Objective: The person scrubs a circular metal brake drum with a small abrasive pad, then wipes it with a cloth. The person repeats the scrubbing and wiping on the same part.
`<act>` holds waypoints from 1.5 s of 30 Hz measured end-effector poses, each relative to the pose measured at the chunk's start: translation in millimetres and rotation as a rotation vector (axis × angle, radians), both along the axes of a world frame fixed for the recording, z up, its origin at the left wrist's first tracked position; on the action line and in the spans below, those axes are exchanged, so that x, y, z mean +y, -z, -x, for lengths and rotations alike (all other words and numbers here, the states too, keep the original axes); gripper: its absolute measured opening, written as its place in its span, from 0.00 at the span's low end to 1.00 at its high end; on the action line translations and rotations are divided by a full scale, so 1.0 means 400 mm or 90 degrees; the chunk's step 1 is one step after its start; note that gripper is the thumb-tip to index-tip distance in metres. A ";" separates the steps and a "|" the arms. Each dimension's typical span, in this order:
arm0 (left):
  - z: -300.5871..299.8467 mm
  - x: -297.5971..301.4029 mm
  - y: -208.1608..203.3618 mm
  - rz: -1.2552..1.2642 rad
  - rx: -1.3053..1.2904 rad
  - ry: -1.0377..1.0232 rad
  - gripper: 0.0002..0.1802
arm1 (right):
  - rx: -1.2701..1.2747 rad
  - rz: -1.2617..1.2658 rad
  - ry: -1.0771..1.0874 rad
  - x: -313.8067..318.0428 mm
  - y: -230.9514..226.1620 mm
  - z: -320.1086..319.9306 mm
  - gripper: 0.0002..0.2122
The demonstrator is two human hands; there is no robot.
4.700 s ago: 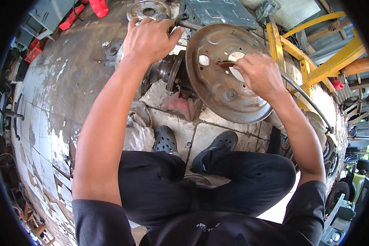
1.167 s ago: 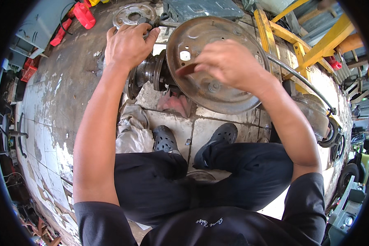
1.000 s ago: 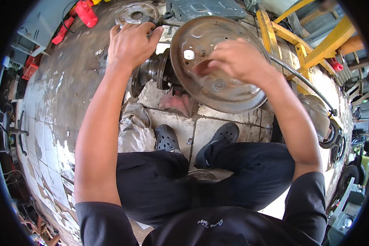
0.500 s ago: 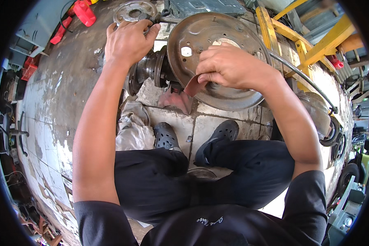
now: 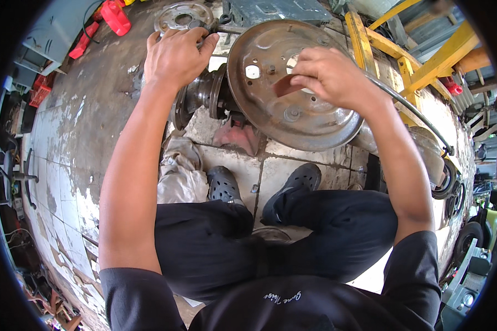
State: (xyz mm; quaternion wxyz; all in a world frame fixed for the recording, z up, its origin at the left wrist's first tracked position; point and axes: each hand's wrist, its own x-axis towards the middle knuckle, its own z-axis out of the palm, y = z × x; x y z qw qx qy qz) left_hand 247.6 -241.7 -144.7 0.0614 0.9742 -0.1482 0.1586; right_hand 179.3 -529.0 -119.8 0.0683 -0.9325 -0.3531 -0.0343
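A round, brown, rust-stained metal backing plate (image 5: 268, 107) with holes and bolts stands tilted in front of me on an axle assembly (image 5: 193, 99). Pinched in my right hand (image 5: 332, 73) is a folded reddish-brown piece of sandpaper (image 5: 286, 87), over the plate near its central hole. Whether the paper touches the metal I cannot tell. My left hand (image 5: 176, 56) is curled over a dark metal part (image 5: 211, 25) at the axle's left end; its grip is partly hidden by the hand itself.
A red stand (image 5: 236, 135) sits beneath the axle, with a crumpled grey cloth (image 5: 181, 171) on the tiles beside it. Another round metal plate (image 5: 179, 15) lies beyond my left hand. Yellow metal framing (image 5: 364, 47) rises at right; a red container (image 5: 115, 17) stands far left.
My right hand with the sandpaper has moved up and to the right across the plate, from its lower left rim toward the central hole. My left hand has hardly moved.
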 end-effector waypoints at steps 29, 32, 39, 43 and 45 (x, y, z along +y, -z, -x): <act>0.009 0.004 -0.004 0.016 0.002 0.028 0.26 | -0.045 -0.131 0.052 0.016 0.060 0.050 0.11; 0.004 0.010 -0.001 0.033 -0.020 0.064 0.25 | -0.067 -0.140 0.064 -0.026 0.066 0.046 0.11; 0.081 0.080 -0.002 0.144 -0.264 0.271 0.15 | 0.016 -0.206 0.089 -0.050 0.047 0.092 0.11; 0.275 0.184 0.160 0.232 -0.215 0.167 0.11 | -0.007 -0.109 0.294 -0.127 0.019 0.106 0.14; 0.387 0.245 0.373 0.230 -0.099 0.028 0.08 | -0.012 -0.177 0.337 -0.150 -0.001 0.124 0.14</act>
